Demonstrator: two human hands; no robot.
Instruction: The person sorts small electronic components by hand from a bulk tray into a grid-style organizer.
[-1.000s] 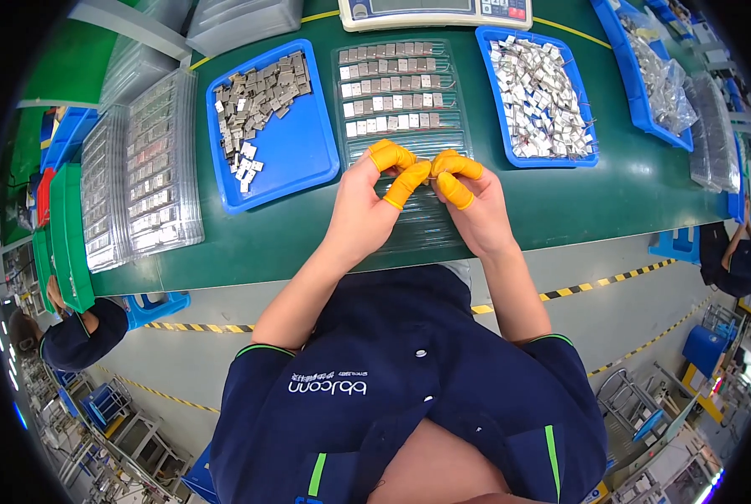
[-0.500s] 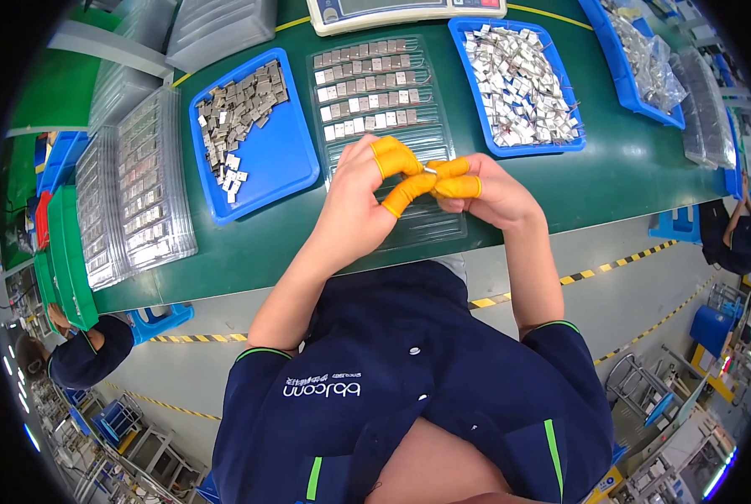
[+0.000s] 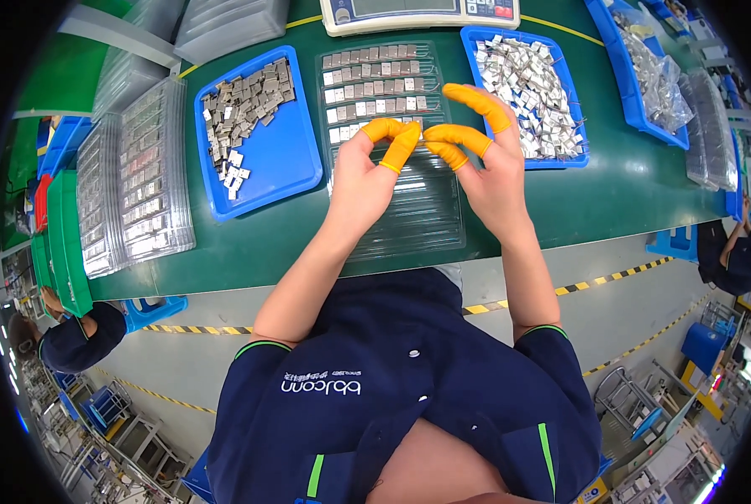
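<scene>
Over the clear plastic tray [image 3: 401,214], my left hand [image 3: 371,168] pinches a small connector [image 3: 420,128] between its thumb and finger. My right hand [image 3: 489,160] closes its thumb and a finger on the other side of the same piece, while another finger stretches up and away. Most of the connector is hidden by the fingertips. Yellow finger cots cover several fingers on both hands. Beyond the hands, rows of metal and white connectors [image 3: 371,87] lie in the tray's upper slots; the slots below them show bare plastic.
To the left, a blue tray [image 3: 283,172] carries loose metal connectors. Another blue tray [image 3: 581,155] at right is heaped with white connectors. A scale [image 3: 417,25] stands at the back. Stacked clear trays [image 3: 153,168] lie at far left, and a blue bin [image 3: 644,118] sits at far right.
Both hands have moved away from me, up to the lowest filled row of the tray. One right finger has lifted off and stretched out.
</scene>
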